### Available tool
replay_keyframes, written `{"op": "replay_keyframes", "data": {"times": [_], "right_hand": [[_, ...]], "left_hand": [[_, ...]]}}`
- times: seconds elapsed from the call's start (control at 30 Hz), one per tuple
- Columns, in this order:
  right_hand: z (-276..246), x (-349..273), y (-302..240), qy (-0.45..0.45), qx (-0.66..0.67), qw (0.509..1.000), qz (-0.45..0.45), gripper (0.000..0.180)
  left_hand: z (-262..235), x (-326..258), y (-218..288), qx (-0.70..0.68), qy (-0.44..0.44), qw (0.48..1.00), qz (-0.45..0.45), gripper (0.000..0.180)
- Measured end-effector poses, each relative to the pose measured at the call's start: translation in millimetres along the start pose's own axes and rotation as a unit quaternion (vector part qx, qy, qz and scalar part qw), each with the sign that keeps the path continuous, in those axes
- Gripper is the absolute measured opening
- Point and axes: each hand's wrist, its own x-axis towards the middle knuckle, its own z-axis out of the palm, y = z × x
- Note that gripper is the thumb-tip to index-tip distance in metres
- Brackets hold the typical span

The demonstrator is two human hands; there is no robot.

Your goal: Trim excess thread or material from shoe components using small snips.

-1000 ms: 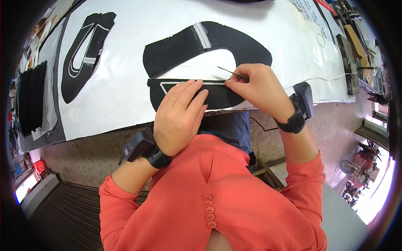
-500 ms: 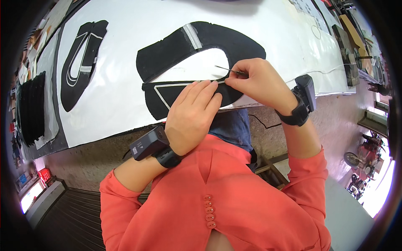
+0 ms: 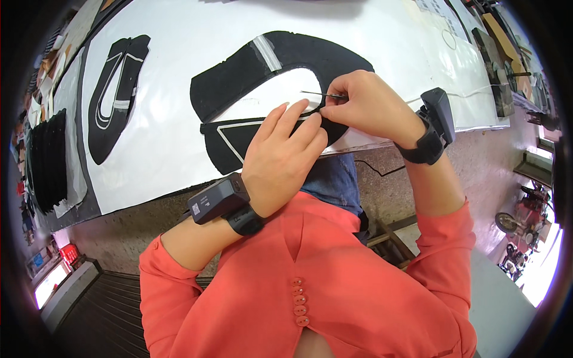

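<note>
Black fabric panel with a white outlined triangle lies at the near edge of the tabletop, under both hands; its right end is hidden beneath them. Right hand: fingers pinched shut on a thin needle-like tool, whose free end points left over the white gap between the two black pieces. Left hand: fingers extended and narrow, laid flat on the panel, tips just beside the right hand's pinch; they hold nothing, they press. Beyond the hands, a larger curved black piece with a pale strip arches over the panel and appears to touch it at the left; whether they overlap on the right cannot be told. Farther left lies a separate black cut piece with white lines; at the far left edge, a dark stack. Both wrists carry black devices.

Risks, as judged: the tool's point sits close to the left fingertips; a slip could prick them. The panel lies at the tabletop's edge; uneven pressure from the flat hand could let it shift or slide off. The tool is slender and held only at one end; a loose pinch could drop it.
</note>
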Motion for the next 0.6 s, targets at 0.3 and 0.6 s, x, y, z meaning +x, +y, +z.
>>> {"op": "replay_keyframes", "data": {"times": [0.3, 0.6], "right_hand": [[-10, 11, 14, -0.012, 0.008, 0.999, -0.048, 0.023], [-17, 18, 15, -0.050, 0.015, 0.997, -0.051, 0.023]], "left_hand": [[3, 6, 3, 0.001, 0.001, 1.000, -0.003, 0.023], [0, 8, 4, -0.018, -0.019, 0.999, -0.023, 0.021]]}}
